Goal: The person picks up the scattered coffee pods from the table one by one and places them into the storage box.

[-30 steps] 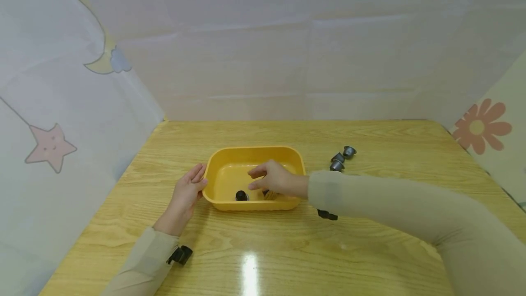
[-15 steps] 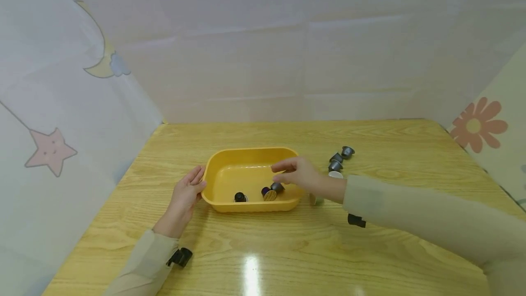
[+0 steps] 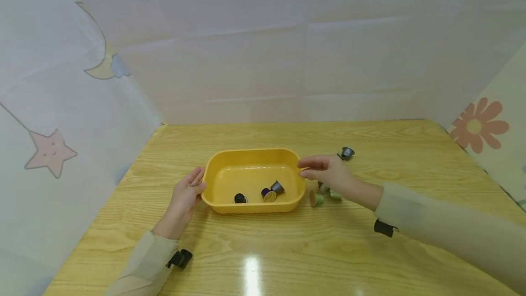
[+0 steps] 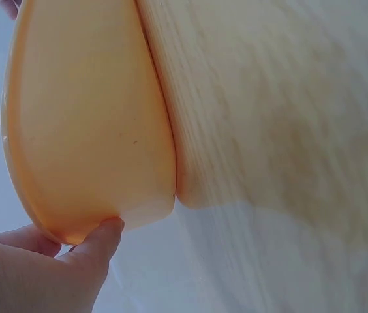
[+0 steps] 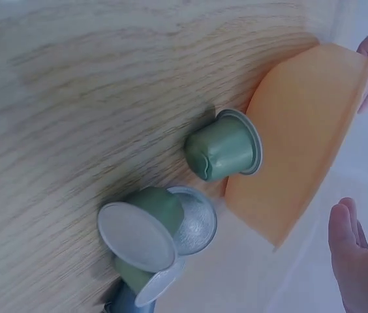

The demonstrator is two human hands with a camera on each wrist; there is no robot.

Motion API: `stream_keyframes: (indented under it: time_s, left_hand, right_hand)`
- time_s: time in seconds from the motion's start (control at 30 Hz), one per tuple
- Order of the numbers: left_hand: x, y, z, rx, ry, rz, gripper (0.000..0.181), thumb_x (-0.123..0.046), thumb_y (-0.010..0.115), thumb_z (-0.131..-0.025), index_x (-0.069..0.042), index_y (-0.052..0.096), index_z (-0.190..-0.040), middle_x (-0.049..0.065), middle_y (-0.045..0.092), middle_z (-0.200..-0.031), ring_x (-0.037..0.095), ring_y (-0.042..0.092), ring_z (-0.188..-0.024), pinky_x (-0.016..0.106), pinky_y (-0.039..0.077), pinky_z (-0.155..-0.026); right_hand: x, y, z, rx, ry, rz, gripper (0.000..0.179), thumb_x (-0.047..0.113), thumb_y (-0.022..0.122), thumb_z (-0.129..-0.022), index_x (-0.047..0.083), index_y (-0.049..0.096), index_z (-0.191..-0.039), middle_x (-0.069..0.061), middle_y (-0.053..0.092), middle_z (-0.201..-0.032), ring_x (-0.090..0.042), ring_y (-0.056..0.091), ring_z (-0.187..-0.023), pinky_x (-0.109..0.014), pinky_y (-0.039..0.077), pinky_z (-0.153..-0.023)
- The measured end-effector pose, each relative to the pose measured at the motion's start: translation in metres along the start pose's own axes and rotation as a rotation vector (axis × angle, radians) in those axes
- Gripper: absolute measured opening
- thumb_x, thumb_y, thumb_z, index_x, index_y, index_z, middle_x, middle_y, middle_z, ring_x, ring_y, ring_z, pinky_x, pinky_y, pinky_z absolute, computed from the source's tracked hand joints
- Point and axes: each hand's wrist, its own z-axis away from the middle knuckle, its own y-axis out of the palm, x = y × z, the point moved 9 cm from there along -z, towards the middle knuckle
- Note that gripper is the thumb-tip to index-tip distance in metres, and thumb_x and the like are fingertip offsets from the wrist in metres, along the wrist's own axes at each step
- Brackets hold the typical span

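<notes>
Beside the left end of a yellow plastic tub [image 3: 255, 208], my left hand [image 3: 184, 200] pinches the rim; its thumb [image 4: 102, 241] lies on the wall in the left wrist view. Inside the tub are a grey coffee capsule [image 3: 277, 187], a purple capsule [image 3: 269, 195] with a gold lid, and a black capsule [image 3: 240, 198]. Over the tub's right end hovers my right hand [image 3: 330, 175], holding nothing, fingers apart from the thumb. Green coffee capsules [image 5: 220, 150] lie on the table below it, partly hidden by the hand in the head view.
A grey capsule [image 3: 347, 152] sits farther back on the wooden table [image 3: 246, 245], to the tub's right. In the right wrist view a dark blue capsule [image 5: 124, 298] lies by the green ones. A printed fabric backdrop [image 3: 255, 58] surrounds the table.
My right hand has drawn back rightward from inside the tub to above its right end. The grey capsule now shows in the tub, uncovered. The left hand stays at the rim.
</notes>
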Motion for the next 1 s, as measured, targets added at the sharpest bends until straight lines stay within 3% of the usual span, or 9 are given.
stream_keyframes:
  time_s: [0.23,0.37,0.5,0.77,1.0]
  left_hand:
    - [0.001,0.000,-0.002,-0.003,0.000,0.003,0.062,0.003,0.039,-0.106,-0.002,0.011,-0.161,0.010,0.017,-0.167,0.028,0.018,-0.153,0.043,0.028,-0.121]
    - [0.001,0.000,-0.003,0.003,-0.001,0.004,0.061,0.003,0.038,-0.106,-0.001,0.010,-0.160,0.011,0.016,-0.167,0.027,0.018,-0.153,0.043,0.028,-0.121]
    - [0.000,0.001,-0.004,0.008,0.004,0.003,0.062,0.003,0.039,-0.106,-0.001,0.010,-0.161,0.011,0.016,-0.167,0.028,0.018,-0.153,0.043,0.028,-0.121]
    - [0.000,0.001,-0.005,0.008,-0.002,0.006,0.062,0.003,0.039,-0.106,-0.001,0.009,-0.161,0.011,0.015,-0.167,0.028,0.018,-0.153,0.043,0.027,-0.121]
    - [0.001,0.000,-0.003,0.004,-0.006,0.007,0.062,0.004,0.039,-0.106,-0.001,0.009,-0.161,0.011,0.016,-0.167,0.028,0.019,-0.153,0.042,0.028,-0.121]
  right_hand:
    - [-0.006,-0.019,0.012,-0.039,-0.025,0.036,0.043,0.013,0.066,-0.099,-0.010,0.057,-0.135,-0.027,0.061,-0.134,-0.017,0.069,-0.109,-0.037,0.057,-0.093]
    - [-0.011,-0.029,0.020,-0.071,-0.021,0.074,0.044,0.019,0.065,-0.100,-0.007,0.058,-0.135,-0.024,0.062,-0.134,-0.006,0.067,-0.106,-0.033,0.057,-0.093]
    - [-0.016,-0.039,0.026,-0.118,-0.017,0.075,0.044,0.019,0.065,-0.100,-0.006,0.058,-0.135,-0.023,0.062,-0.134,0.005,0.063,-0.102,-0.028,0.055,-0.094]
    - [-0.025,-0.059,0.035,-0.222,0.013,0.099,0.047,0.022,0.064,-0.101,-0.007,0.057,-0.136,-0.025,0.061,-0.135,0.012,0.058,-0.100,-0.012,0.051,-0.087]
    - [-0.034,-0.069,0.040,-0.263,0.033,0.088,0.051,0.026,0.064,-0.101,-0.008,0.054,-0.138,0.001,0.067,-0.126,0.014,0.056,-0.102,-0.011,0.049,-0.088]
